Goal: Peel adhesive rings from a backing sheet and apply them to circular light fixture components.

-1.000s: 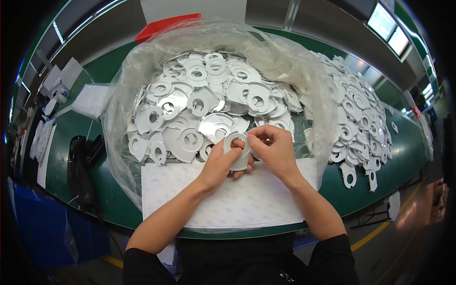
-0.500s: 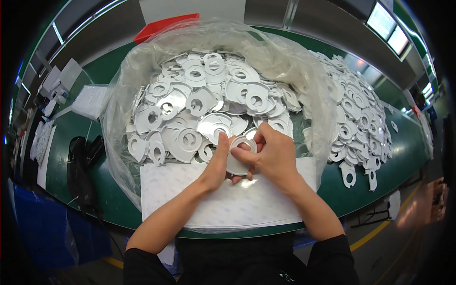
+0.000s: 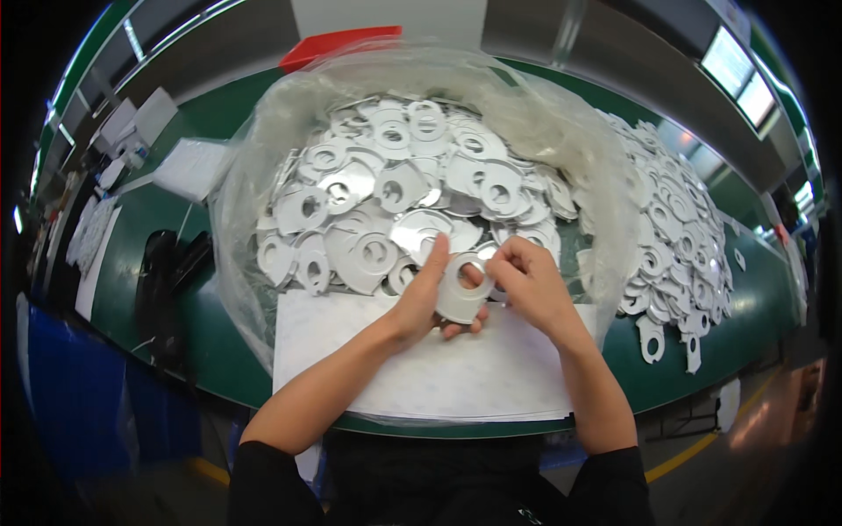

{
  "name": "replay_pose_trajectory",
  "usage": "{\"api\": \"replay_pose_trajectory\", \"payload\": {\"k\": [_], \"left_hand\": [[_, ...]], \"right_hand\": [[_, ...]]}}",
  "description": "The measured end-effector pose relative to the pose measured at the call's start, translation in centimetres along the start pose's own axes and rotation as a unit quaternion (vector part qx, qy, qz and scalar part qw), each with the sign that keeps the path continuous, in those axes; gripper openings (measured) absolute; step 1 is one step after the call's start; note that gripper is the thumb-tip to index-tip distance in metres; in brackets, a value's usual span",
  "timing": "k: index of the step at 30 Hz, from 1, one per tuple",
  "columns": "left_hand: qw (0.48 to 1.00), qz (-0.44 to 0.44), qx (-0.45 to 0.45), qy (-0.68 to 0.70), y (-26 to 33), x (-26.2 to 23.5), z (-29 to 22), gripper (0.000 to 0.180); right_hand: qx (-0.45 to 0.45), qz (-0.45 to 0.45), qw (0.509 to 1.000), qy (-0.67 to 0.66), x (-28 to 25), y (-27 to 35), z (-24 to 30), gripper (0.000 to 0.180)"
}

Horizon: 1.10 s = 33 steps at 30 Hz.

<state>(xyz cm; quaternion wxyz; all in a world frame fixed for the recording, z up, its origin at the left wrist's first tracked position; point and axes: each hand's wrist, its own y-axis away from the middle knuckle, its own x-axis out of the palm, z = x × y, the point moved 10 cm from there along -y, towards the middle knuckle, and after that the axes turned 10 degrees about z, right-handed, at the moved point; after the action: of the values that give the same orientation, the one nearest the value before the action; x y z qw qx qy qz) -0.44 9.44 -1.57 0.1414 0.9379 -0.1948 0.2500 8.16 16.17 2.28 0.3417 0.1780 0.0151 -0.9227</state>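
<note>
In my left hand (image 3: 415, 309) is a flat white plastic part (image 3: 460, 309) with a round hole, its thumb along the part's left side and fingers underneath. One fingertip shows through the hole. Beside the part's right edge, my right hand (image 3: 537, 287) has thumb and forefinger pinched together. Whether those fingertips grip the edge or a small bit of something cannot be made out. Both hands are above a stack of white sheets (image 3: 368, 368). Just beyond them, a heap of similar white parts (image 3: 373, 254) lies in an opened clear plastic bag (image 3: 241, 254).
A second heap of white parts (image 3: 675, 228) lies on the green table (image 3: 605, 386) to the right, outside the bag. A red tray (image 3: 338, 46) stands behind the bag. To the left are a white packet (image 3: 191, 167) and a black object (image 3: 158, 280).
My right thumb has come off the part's hole, and the right hand has drawn to the part's right edge. The left hand still holds the part. The whole view has shifted slightly.
</note>
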Motion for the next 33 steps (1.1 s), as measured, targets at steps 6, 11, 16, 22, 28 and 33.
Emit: {"api": "replay_pose_trajectory", "payload": {"k": [6,11,16,22,28,33], "left_hand": [[0.955,-0.044,0.126,-0.266,3.9,1.2,-7.4,0.057],[0.76,-0.23,0.075,-0.603,11.5,0.2,-13.9,0.035],[0.588,-0.371,0.022,-0.719,16.2,-3.5,-11.5,0.028],[0.594,-0.406,0.072,-0.691,17.4,-5.8,-9.9,0.022],[0.658,-0.439,0.192,-0.581,18.3,-4.4,-14.2,0.017],[0.92,-0.257,0.246,-0.163,12.1,-3.6,-12.4,0.028]], "right_hand": [[-0.02,-0.109,0.965,-0.239,-6.1,0.6,1.2,0.013],[-0.201,-0.266,0.815,-0.474,-18.7,4.5,-0.8,0.024],[-0.191,-0.313,0.899,-0.238,-14.1,5.7,4.8,0.025],[-0.204,0.161,0.948,0.184,6.7,4.0,9.5,0.017],[-0.19,0.263,0.894,0.308,12.1,4.6,6.4,0.036],[-0.152,0.284,0.898,0.298,12.3,3.7,6.1,0.036]]}}
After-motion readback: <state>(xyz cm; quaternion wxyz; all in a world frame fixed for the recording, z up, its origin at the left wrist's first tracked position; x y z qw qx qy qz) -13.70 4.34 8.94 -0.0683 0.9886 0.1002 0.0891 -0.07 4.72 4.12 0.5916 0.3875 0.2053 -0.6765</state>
